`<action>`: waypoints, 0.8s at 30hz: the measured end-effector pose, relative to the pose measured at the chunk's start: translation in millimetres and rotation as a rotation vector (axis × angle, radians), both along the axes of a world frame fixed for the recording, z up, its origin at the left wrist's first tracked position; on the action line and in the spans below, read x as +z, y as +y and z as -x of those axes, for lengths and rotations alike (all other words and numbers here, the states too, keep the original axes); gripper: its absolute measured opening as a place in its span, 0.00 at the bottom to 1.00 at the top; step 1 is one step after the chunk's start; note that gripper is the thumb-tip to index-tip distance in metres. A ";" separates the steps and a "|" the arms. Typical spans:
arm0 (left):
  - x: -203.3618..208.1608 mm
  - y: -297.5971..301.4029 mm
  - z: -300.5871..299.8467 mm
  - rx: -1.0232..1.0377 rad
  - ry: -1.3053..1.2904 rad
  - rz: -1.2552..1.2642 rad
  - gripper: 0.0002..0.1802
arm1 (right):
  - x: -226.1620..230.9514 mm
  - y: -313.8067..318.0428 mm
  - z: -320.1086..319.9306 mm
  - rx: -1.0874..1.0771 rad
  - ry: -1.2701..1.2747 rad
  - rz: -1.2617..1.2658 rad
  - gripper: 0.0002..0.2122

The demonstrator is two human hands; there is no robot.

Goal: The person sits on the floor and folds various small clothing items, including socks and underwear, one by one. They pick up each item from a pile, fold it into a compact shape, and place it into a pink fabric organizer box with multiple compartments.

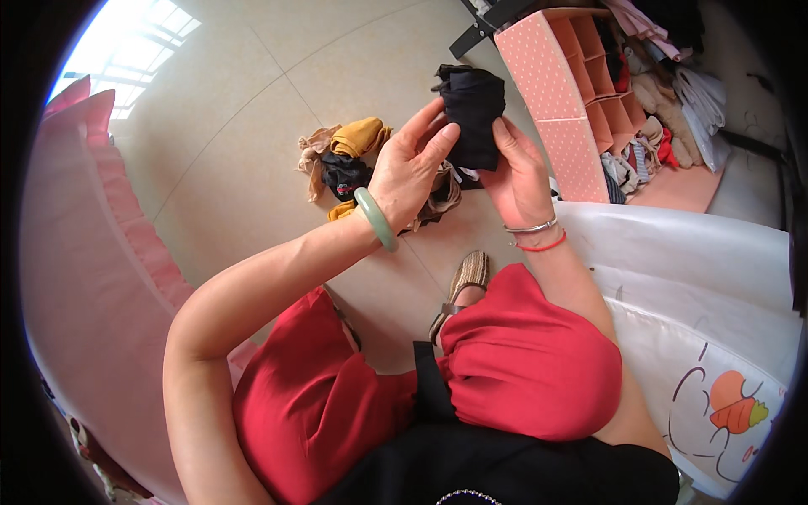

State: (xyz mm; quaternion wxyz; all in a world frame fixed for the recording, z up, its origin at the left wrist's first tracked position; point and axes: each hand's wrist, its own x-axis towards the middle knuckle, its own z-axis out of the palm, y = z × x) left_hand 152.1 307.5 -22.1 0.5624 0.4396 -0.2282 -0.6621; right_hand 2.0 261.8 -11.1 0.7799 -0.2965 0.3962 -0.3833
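Note:
A small folded black cloth garment (475, 122), perhaps a rolled pair of socks, is held up in front of me between both hands. My left hand (410, 164) grips its left edge, thumb on the near face and fingers partly hidden behind. On the other side my right hand (520, 172) pinches the lower right edge, with its thumb in front. Below them on the floor lies a loose heap of small cloth pieces, among them a mustard-yellow one (360, 136), a black one (343, 175) and a tan one (313, 160). My hands and the black garment cover part of the heap.
A pink dotted compartment box (543, 80) stands at the far right, with small clothes in some sections. White sheeting (690, 252) with a carrot drawing lies along my right. Pink ruffled fabric (93, 244) runs down the left. Dark metal legs (488, 25) stand at the top.

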 end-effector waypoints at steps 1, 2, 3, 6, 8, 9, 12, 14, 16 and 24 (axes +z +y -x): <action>-5.0 -0.8 -1.5 -0.029 0.054 0.009 0.32 | 1.5 1.5 -1.7 0.000 -0.049 -0.069 0.18; -5.6 -2.6 -3.0 0.019 0.038 -0.032 0.32 | 2.0 0.5 -2.0 -0.019 -0.086 -0.078 0.18; -3.9 -5.0 -4.7 0.064 0.021 -0.073 0.32 | 1.8 -0.1 -1.7 -0.042 -0.124 -0.088 0.18; -14.1 -12.8 -20.8 0.100 -0.065 -0.074 0.28 | -0.5 -2.8 5.2 -0.042 -0.161 -0.093 0.19; -19.7 -17.1 -35.1 -0.039 -0.115 -0.115 0.19 | 0.2 -4.1 8.3 -0.035 -0.149 -0.092 0.19; -18.2 -18.4 -35.3 0.000 -0.083 -0.114 0.16 | 1.7 -4.4 8.9 -0.042 -0.135 -0.094 0.18; -17.2 -22.5 -38.5 0.098 0.079 -0.121 0.10 | 0.4 -7.1 18.3 -0.070 -0.117 -0.122 0.17; -23.3 -25.9 -47.8 0.140 0.273 -0.142 0.07 | -1.8 -6.7 21.4 -0.076 -0.139 -0.140 0.17; -8.1 -26.6 -45.0 0.198 0.251 -0.224 0.08 | -4.0 -4.7 21.9 -0.070 -0.185 -0.152 0.16; -18.4 -19.8 -45.0 0.301 -0.209 -0.198 0.18 | 8.3 -5.4 9.4 -0.138 0.031 0.031 0.17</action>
